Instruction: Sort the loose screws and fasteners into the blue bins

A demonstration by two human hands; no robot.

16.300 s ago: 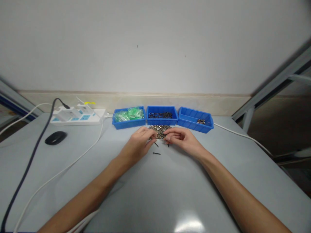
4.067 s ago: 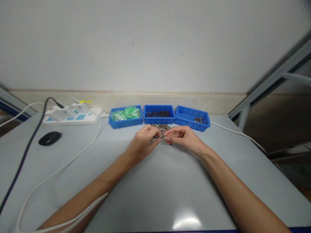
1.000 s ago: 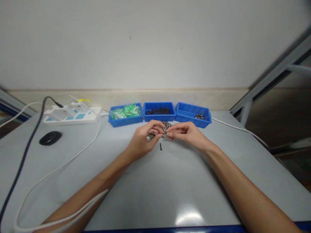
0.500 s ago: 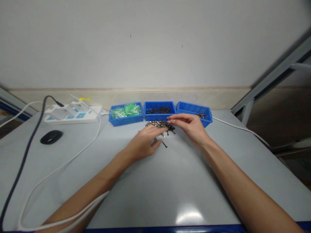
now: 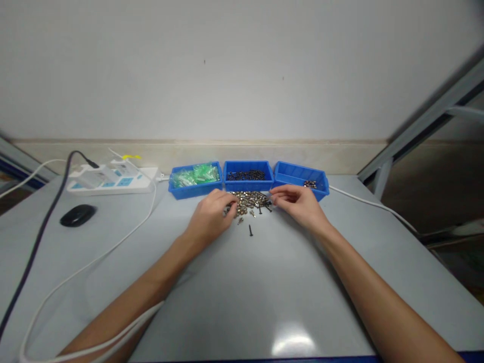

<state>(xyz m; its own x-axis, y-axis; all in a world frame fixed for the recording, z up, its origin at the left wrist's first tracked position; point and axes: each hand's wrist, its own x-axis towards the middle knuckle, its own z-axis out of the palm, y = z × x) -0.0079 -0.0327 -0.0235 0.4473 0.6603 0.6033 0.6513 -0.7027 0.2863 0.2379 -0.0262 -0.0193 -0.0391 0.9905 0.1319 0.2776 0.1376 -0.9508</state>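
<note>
A heap of mixed brassy and dark screws (image 5: 251,200) lies on the table in front of the middle blue bin (image 5: 248,186). My left hand (image 5: 215,212) is at the heap's left edge, fingers curled; whether anything is between them is hidden. At the right edge, my right hand (image 5: 298,204) has its thumb and fingertips pressed together, with what they hold too small to name. A single dark screw (image 5: 250,230) lies nearer me. Dark screws fill part of the middle bin. The right blue bin (image 5: 291,174) has a few brassy pieces in its right end.
The left blue bin (image 5: 196,190) holds green and clear plastic packets (image 5: 194,175). A white power strip (image 5: 113,187) with plugs and cables stands at the back left, a black mouse (image 5: 78,215) in front of it. A white cable (image 5: 102,256) runs along the left.
My left hand has drawn back to the left, uncovering more of the heap. My right hand has moved slightly right and down. The single dark screw has shifted a little and turned.
</note>
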